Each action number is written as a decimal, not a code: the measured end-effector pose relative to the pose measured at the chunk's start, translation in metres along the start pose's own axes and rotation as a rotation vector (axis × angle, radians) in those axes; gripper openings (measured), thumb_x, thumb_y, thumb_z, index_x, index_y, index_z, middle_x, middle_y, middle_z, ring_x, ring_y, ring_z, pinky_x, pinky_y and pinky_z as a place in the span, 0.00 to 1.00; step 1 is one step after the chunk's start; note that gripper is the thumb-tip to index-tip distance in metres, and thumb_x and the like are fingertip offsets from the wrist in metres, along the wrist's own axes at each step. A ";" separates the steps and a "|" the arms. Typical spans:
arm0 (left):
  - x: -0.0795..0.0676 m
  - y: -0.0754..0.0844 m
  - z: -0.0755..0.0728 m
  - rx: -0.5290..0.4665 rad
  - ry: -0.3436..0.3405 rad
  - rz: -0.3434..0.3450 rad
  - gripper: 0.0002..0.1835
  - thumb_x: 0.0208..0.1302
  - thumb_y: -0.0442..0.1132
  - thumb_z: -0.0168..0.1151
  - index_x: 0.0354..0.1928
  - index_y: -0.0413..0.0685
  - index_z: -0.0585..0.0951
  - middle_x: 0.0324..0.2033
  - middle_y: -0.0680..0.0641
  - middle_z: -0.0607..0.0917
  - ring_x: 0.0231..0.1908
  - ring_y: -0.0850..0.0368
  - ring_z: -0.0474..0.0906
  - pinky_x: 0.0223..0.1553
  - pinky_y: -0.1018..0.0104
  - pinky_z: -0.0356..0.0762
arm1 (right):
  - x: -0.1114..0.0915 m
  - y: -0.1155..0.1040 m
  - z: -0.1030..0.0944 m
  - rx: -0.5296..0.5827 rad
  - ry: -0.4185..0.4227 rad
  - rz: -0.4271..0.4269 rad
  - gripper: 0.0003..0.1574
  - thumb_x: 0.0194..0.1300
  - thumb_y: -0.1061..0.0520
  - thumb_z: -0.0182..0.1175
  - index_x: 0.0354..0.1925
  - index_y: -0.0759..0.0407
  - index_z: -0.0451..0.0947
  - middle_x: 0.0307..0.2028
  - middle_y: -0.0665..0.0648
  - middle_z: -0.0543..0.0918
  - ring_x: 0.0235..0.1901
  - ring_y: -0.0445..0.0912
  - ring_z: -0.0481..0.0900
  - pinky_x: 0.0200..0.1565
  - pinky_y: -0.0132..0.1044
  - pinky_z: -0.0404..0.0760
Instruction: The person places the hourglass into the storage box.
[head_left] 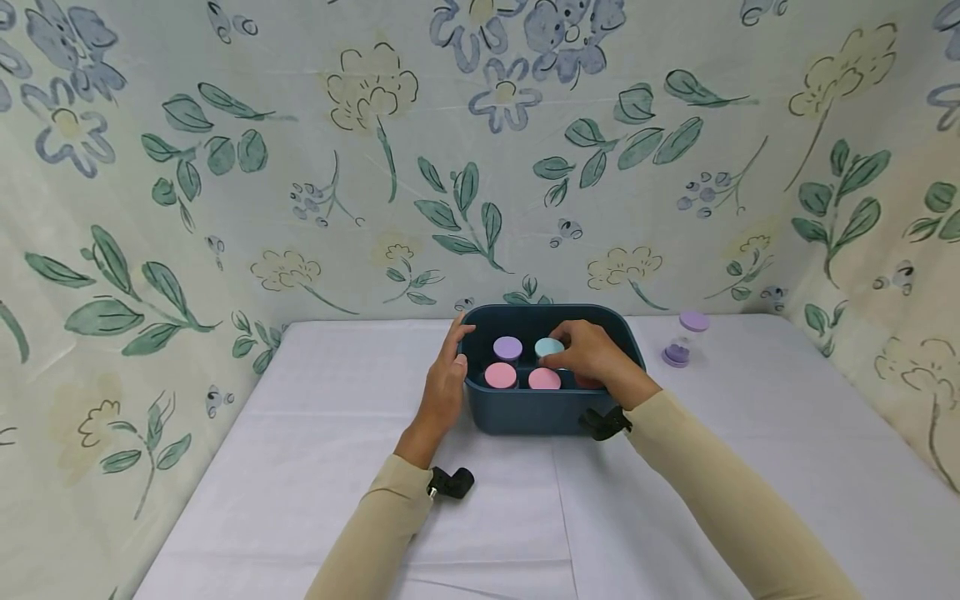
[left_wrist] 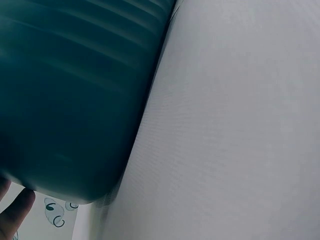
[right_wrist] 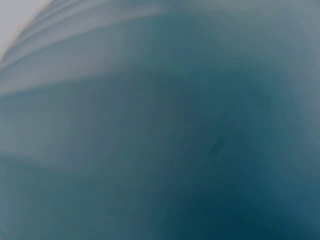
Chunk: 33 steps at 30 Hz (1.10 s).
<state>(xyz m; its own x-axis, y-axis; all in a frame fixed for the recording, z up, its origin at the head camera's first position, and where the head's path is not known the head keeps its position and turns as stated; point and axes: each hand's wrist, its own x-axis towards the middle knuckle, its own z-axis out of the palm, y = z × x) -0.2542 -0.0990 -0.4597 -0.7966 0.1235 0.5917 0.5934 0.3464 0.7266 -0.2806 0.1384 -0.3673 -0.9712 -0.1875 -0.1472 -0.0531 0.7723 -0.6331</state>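
Observation:
A dark teal bin [head_left: 528, 414] holds several small sand timers with round coloured caps. My right hand [head_left: 596, 354] reaches in over the right side and pinches the sand timer with the light blue cap [head_left: 548, 346] between thumb and fingers. Beside it stand a purple-capped timer [head_left: 507, 347] and two pink-capped ones, a left one [head_left: 500, 376] and a right one [head_left: 544, 379]. Against the bin's left wall rests my left hand [head_left: 444, 387], its fingers extended at the rim. In the left wrist view, fingertips [left_wrist: 20, 205] show at the bin's end.
Another sand timer [head_left: 684, 340], with purple caps and a clear middle, stands to the right of the bin. White cloth [head_left: 360, 433] covers the table. Behind hangs a floral curtain [head_left: 480, 242]. The bin's wall [right_wrist: 150, 125] fills the right wrist view, blurred.

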 end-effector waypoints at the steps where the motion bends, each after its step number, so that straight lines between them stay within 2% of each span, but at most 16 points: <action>1: 0.000 0.000 0.000 0.000 0.001 0.001 0.27 0.71 0.47 0.31 0.70 0.54 0.61 0.74 0.57 0.51 0.73 0.56 0.47 0.68 0.43 0.53 | 0.000 0.000 0.000 -0.003 0.000 -0.003 0.33 0.55 0.50 0.69 0.54 0.65 0.74 0.51 0.65 0.78 0.49 0.56 0.75 0.52 0.52 0.77; 7: -0.001 0.001 0.000 0.010 0.006 0.004 0.27 0.71 0.47 0.32 0.70 0.54 0.62 0.74 0.58 0.51 0.73 0.57 0.47 0.67 0.44 0.54 | 0.000 0.001 0.000 0.008 -0.003 -0.008 0.35 0.57 0.48 0.67 0.57 0.65 0.73 0.53 0.65 0.77 0.49 0.57 0.75 0.51 0.53 0.78; 19: 0.000 0.001 0.000 0.015 0.003 -0.001 0.27 0.70 0.43 0.33 0.70 0.54 0.61 0.74 0.58 0.51 0.73 0.56 0.47 0.67 0.43 0.55 | 0.000 0.002 -0.004 0.011 0.054 -0.051 0.35 0.60 0.47 0.65 0.59 0.64 0.72 0.56 0.65 0.77 0.55 0.58 0.75 0.55 0.53 0.75; 25: 0.001 0.000 0.001 0.009 0.005 0.008 0.27 0.70 0.44 0.34 0.70 0.52 0.62 0.75 0.49 0.52 0.73 0.55 0.48 0.66 0.41 0.55 | 0.000 0.003 -0.006 0.039 0.078 -0.053 0.33 0.61 0.48 0.64 0.59 0.63 0.72 0.54 0.64 0.79 0.54 0.56 0.77 0.54 0.52 0.76; 31: 0.000 0.000 -0.001 0.006 0.003 0.011 0.27 0.70 0.45 0.34 0.70 0.53 0.61 0.74 0.57 0.51 0.73 0.56 0.48 0.65 0.41 0.57 | 0.000 0.003 -0.008 0.084 0.102 -0.080 0.33 0.62 0.48 0.63 0.60 0.64 0.71 0.56 0.64 0.78 0.56 0.57 0.76 0.55 0.51 0.76; 33: -0.001 0.000 -0.001 -0.004 0.002 0.019 0.27 0.70 0.45 0.34 0.70 0.52 0.61 0.75 0.54 0.52 0.73 0.55 0.48 0.65 0.40 0.56 | 0.000 0.003 -0.009 0.092 0.110 -0.085 0.34 0.63 0.47 0.63 0.61 0.64 0.71 0.56 0.64 0.77 0.57 0.57 0.75 0.56 0.51 0.75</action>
<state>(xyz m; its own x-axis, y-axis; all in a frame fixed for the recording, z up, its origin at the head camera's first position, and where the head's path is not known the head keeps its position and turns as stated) -0.2540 -0.1002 -0.4600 -0.7851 0.1286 0.6059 0.6088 0.3405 0.7165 -0.2828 0.1457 -0.3626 -0.9840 -0.1781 -0.0090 -0.1196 0.6963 -0.7077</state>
